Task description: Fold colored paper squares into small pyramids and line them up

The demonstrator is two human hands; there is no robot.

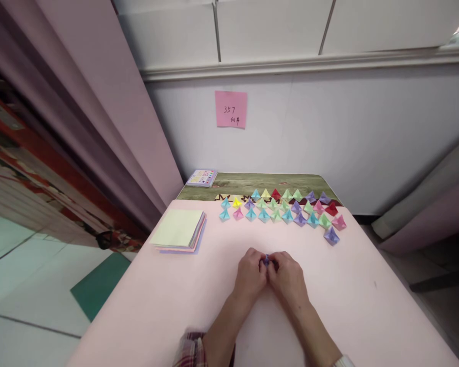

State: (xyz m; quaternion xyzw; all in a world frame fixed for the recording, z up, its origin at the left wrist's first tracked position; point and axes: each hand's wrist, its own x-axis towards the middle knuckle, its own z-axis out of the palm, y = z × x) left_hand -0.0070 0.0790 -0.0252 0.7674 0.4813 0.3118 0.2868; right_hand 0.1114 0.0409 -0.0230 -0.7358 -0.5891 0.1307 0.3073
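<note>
Head view: left fingers and right fingers pinch purple paper

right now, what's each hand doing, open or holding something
Left hand: closed, pinching a small blue-purple paper piece.
Right hand: closed, pinching the same piece.

The little blue-purple paper sits pinched right between the left hand and the right hand, just a sliver showing, its shape mostly hidden!
</note>
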